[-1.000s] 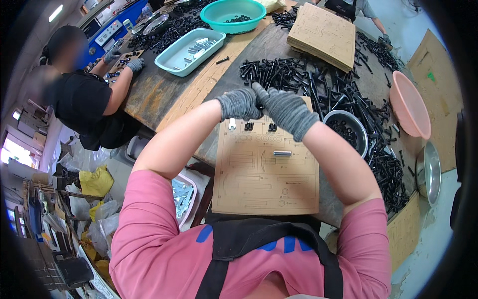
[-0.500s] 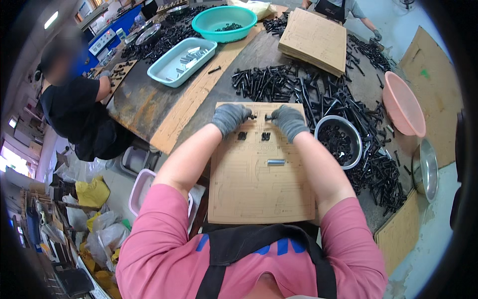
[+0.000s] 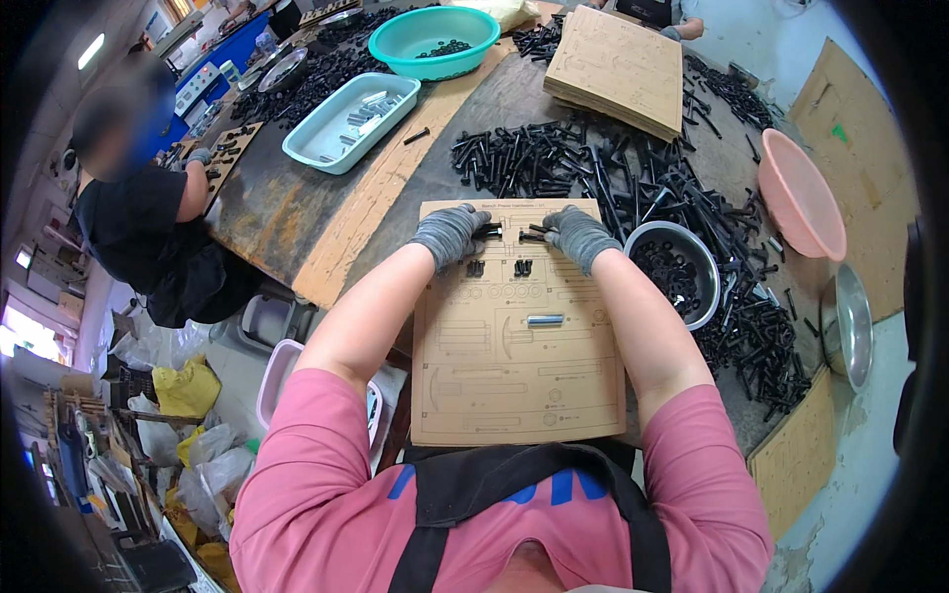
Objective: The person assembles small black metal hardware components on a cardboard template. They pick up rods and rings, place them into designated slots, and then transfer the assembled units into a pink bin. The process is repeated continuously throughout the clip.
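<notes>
A brown cardboard sheet printed with outline drawings of hardware lies before me. Near its far edge, my left hand, in a grey glove, is closed on black bolts. Opposite it, my right hand, gloved alike, pinches more black bolts. Both sets lie low over the board, their tips pointing toward each other with a gap between. Just nearer are two small clusters of short black screws, one on the left and one on the right. A silver metal tube rests mid-board.
A metal bowl of black nuts stands beside my right forearm, amid heaped black bolts. Stacked cardboard, a pale blue tray and a green basin sit farther off. A pink basin is at right. A co-worker works at left.
The bolts at both hands now show more, lying along the board between my fingers. Both hands stay near the far edge. The view has shifted slightly; the co-worker at left has moved a hand.
</notes>
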A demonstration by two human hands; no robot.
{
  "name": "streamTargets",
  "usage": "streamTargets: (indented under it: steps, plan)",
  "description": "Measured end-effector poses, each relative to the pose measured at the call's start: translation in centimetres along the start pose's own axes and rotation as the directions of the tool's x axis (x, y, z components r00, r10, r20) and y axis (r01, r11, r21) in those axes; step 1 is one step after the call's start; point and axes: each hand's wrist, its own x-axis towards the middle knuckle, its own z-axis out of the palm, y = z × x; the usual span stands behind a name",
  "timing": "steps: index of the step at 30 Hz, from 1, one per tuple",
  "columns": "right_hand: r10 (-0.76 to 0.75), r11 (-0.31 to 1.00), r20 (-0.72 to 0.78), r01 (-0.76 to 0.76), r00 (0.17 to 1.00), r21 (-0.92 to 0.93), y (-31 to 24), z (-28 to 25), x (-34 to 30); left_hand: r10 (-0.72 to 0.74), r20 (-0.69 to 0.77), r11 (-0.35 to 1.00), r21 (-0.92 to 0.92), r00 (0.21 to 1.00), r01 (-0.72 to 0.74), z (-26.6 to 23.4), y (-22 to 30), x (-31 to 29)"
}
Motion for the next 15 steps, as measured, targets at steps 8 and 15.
streamTargets:
  steps: [8,15]
  plan:
    - [-0.128,0.992,0.016,0.128,0.992,0.001,0.9,1.1,0.5,0.02,0.079,0.995,-0.101,0.997,-0.012,0.6,-1.6,0.5]
    - [-0.17,0.984,0.066,0.166,0.983,0.068,0.2,0.7,0.4,0.067,0.069,0.989,-0.136,0.995,-0.057,0.3,-1.0,-0.2]
